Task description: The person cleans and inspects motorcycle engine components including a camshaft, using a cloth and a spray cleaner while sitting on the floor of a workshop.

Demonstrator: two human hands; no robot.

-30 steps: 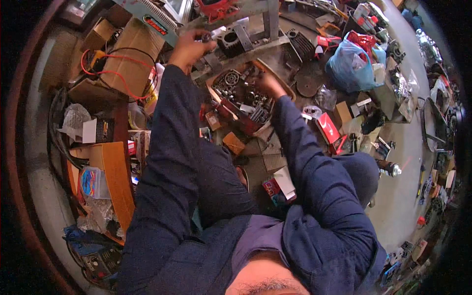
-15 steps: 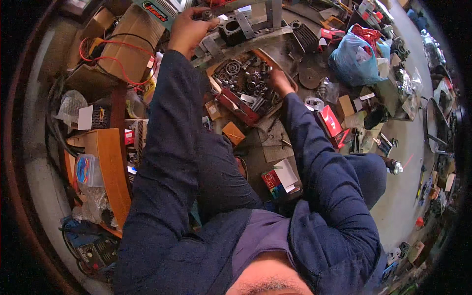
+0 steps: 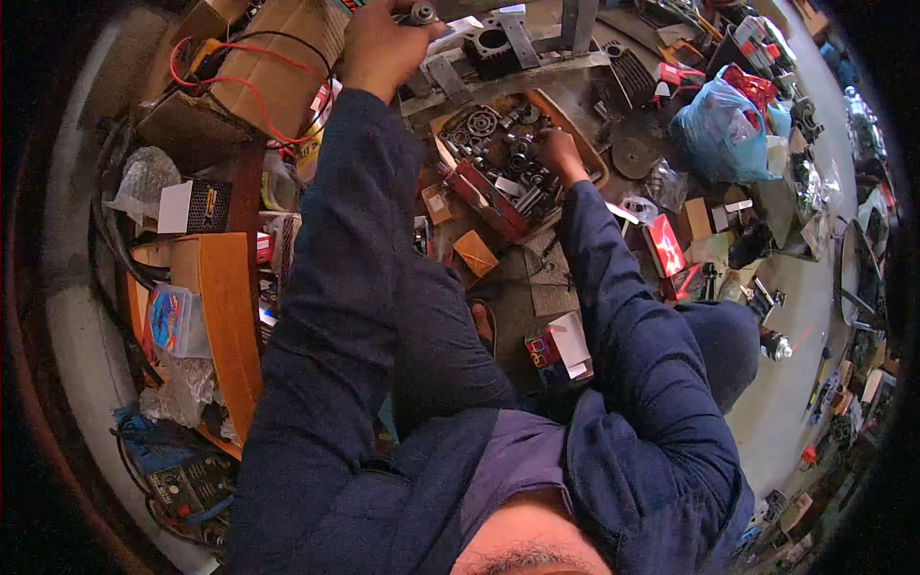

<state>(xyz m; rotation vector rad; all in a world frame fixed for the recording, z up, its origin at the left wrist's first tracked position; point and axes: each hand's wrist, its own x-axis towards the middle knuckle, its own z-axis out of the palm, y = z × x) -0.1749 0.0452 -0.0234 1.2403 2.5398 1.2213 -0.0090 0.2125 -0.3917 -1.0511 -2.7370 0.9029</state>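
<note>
I log remotely: held part [image 3: 422, 13], shiny metal; loose parts [image 3: 481, 123], metal, some shiny; sleeves [image 3: 335, 259], matt cloth; bag [image 3: 711, 134], crinkled plastic; carton [image 3: 273, 72], matt cardboard; red box [image 3: 663, 245], glossy card; wrap [image 3: 180, 391], bubbled plastic.

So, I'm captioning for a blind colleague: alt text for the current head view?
A person's left hand holds a round metal piece; their right hand is at a tray of loose parts. A blue bag sits farther right.

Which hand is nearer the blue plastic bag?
Right: the right hand is at the parts tray, left of the bag; the left hand is farther left, gripping a metal part.
</note>
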